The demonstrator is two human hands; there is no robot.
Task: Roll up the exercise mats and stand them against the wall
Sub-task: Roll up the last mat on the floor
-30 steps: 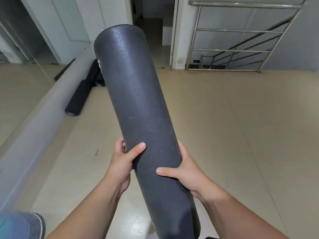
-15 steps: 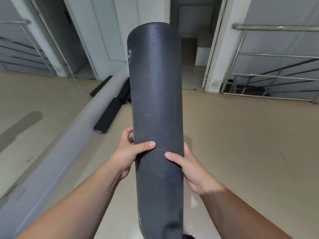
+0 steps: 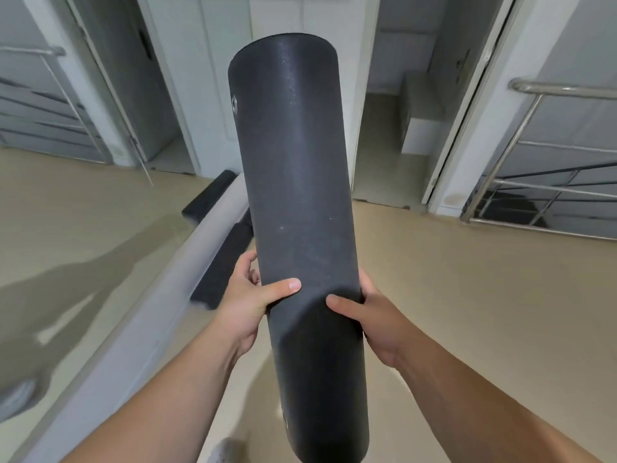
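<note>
A rolled dark grey exercise mat [image 3: 297, 182] stands nearly upright in front of me, held off the floor. My left hand [image 3: 248, 300] grips its left side with the thumb across the front. My right hand [image 3: 370, 320] grips the right side at about the same height, thumb on the front. Another rolled dark mat [image 3: 224, 265] lies on the floor along the base of the mirrored wall [image 3: 83, 248] on the left, partly hidden behind the held roll.
A grey skirting ledge [image 3: 160, 309] runs along the mirror's base. Two open doorways [image 3: 400, 128] lie ahead. A steel stair railing [image 3: 541, 155] stands at the right. Beige floor tiles [image 3: 484, 312] stretch to the right. My foot [image 3: 227, 452] shows at the bottom edge.
The mat has swung from leaning left to nearly upright, and my view has turned and moved toward the mirror wall and doorways. Both hands keep their grip.
</note>
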